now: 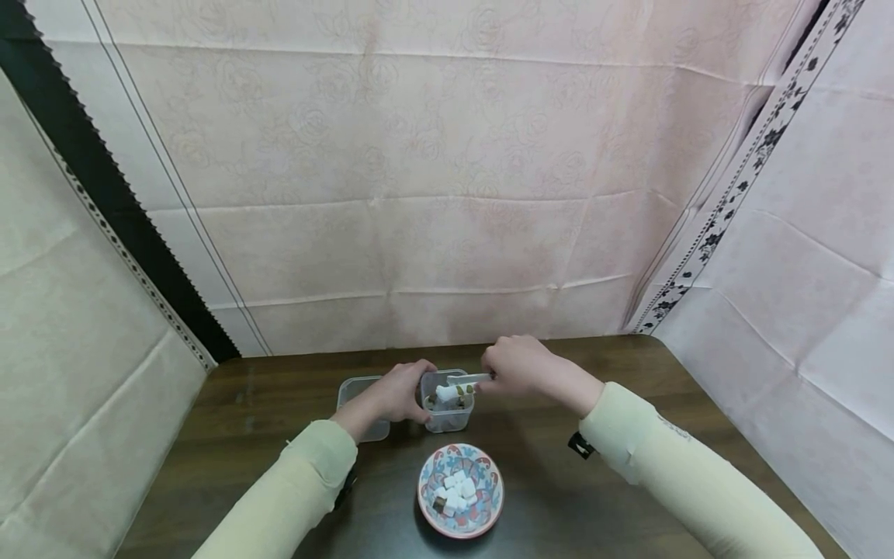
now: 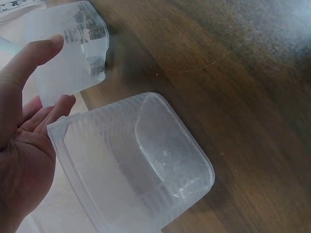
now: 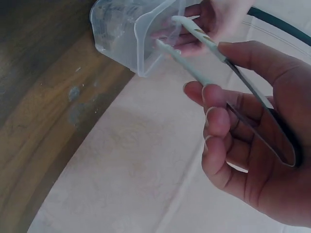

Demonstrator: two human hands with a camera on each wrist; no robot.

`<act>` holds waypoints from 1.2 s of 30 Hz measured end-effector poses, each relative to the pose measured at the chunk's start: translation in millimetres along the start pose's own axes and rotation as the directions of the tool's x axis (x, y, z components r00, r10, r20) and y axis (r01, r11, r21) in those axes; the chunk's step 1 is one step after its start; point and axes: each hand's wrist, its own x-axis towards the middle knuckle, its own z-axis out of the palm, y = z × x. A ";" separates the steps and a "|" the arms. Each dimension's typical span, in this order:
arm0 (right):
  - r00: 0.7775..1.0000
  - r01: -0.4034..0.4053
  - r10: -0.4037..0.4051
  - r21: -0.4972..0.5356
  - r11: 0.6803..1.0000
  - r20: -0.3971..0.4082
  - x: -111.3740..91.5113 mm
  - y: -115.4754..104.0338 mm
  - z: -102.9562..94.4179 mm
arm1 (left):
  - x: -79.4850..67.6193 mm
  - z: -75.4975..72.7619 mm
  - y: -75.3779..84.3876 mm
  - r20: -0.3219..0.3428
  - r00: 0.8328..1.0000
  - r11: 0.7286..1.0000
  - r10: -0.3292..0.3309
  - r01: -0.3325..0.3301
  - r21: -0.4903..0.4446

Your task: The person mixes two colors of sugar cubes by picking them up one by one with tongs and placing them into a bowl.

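Observation:
My left hand [image 1: 400, 392] grips a see-through plastic container [image 1: 447, 421], thumb on the near side and fingers on the far side. Brownish cubes [image 2: 95, 33] show through its wall in the left wrist view. From the right, my right hand [image 1: 515, 363] holds a pair of tongs [image 3: 250, 85] between thumb and fingers. Their white, gold-marked arms are spread apart, with the tips [image 3: 179, 20] at the container's opening. Nearer me stands a patterned bowl [image 1: 491, 497] holding several white cubes [image 1: 459, 487] and a dark cube [image 1: 439, 505].
A second see-through container [image 2: 170, 145] stands just left of the gripped one, beneath my left hand and wrist. The brown wooden table [image 1: 279, 481] ends at a pale cloth wall [image 1: 419, 256] behind the containers. More cloth hangs at both sides.

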 end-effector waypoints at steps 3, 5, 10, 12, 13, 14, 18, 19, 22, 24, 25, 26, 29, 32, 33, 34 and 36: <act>0.999 -0.029 0.030 -0.021 0.999 0.042 11.6 -2.7 2.7 | 0.4 -0.1 -0.5 0.000 1.000 1.000 0.007 -0.007 -0.001; 0.996 -0.045 0.048 -0.037 0.998 0.078 19.8 -4.0 4.5 | 1.2 0.0 -1.4 -0.003 1.000 1.000 0.017 -0.017 -0.006; 0.983 -0.067 0.079 -0.078 0.995 0.165 36.6 -8.9 8.2 | 3.1 -0.3 -3.1 0.003 0.999 0.999 0.035 -0.035 -0.009; 0.977 -0.072 0.090 -0.096 0.993 0.195 41.9 -10.8 9.4 | 3.3 -0.7 -2.4 0.008 0.999 0.999 0.034 -0.033 -0.014; 0.974 -0.075 0.094 -0.098 0.992 0.208 44.1 -11.9 9.7 | 3.3 -0.9 -2.0 0.009 0.999 0.999 0.034 -0.034 -0.016; 0.971 -0.078 0.099 -0.101 0.992 0.219 46.1 -13.0 9.9 | 3.4 -0.9 -1.6 0.011 0.999 0.999 0.034 -0.034 -0.018; 0.961 -0.093 0.116 -0.102 0.990 0.250 52.7 -16.2 10.9 | 3.9 -1.1 -0.5 0.010 1.000 1.000 0.028 -0.028 -0.013; 0.959 -0.096 0.119 -0.101 0.990 0.255 54.3 -16.6 11.4 | 4.1 -1.2 -0.5 0.010 1.000 1.000 0.028 -0.028 -0.011; 0.954 -0.112 0.131 -0.088 0.990 0.269 58.8 -17.3 12.6 | 4.0 -1.6 -0.4 0.017 1.000 1.000 0.020 -0.020 -0.010; 0.948 -0.120 0.139 -0.083 0.989 0.287 62.2 -17.1 13.1 | 3.8 -2.0 -0.4 0.021 1.000 1.000 0.016 -0.016 -0.012; 0.944 -0.126 0.143 -0.075 0.989 0.298 64.1 -16.8 13.4 | 3.7 -2.2 -0.4 0.023 1.000 1.000 0.014 -0.014 -0.012; 0.939 -0.132 0.147 -0.069 0.989 0.310 66.1 -16.3 13.8 | 3.4 -2.5 -0.4 0.024 1.000 1.000 0.013 -0.012 -0.010; 0.922 -0.151 0.159 -0.051 0.987 0.353 73.0 -13.6 15.9 | 2.9 -2.6 -0.8 0.025 1.000 1.000 0.007 -0.007 -0.011; 0.903 -0.181 0.179 -0.033 0.983 0.390 78.8 -10.2 18.8 | 2.1 -2.2 -1.2 0.025 1.000 1.000 0.005 -0.005 -0.012; 0.897 -0.191 0.186 -0.030 0.981 0.401 79.9 -9.3 19.7 | 1.9 -1.8 -1.5 0.025 1.000 1.000 0.003 -0.003 -0.014; 0.893 -0.198 0.192 -0.028 0.980 0.407 80.8 -8.5 20.4 | 1.4 -1.6 -1.5 0.025 1.000 1.000 0.002 -0.002 -0.016; 0.885 -0.207 0.201 -0.032 0.978 0.421 81.8 -7.8 21.0 | 0.7 -1.1 -1.8 0.024 1.000 1.000 -0.001 0.002 -0.015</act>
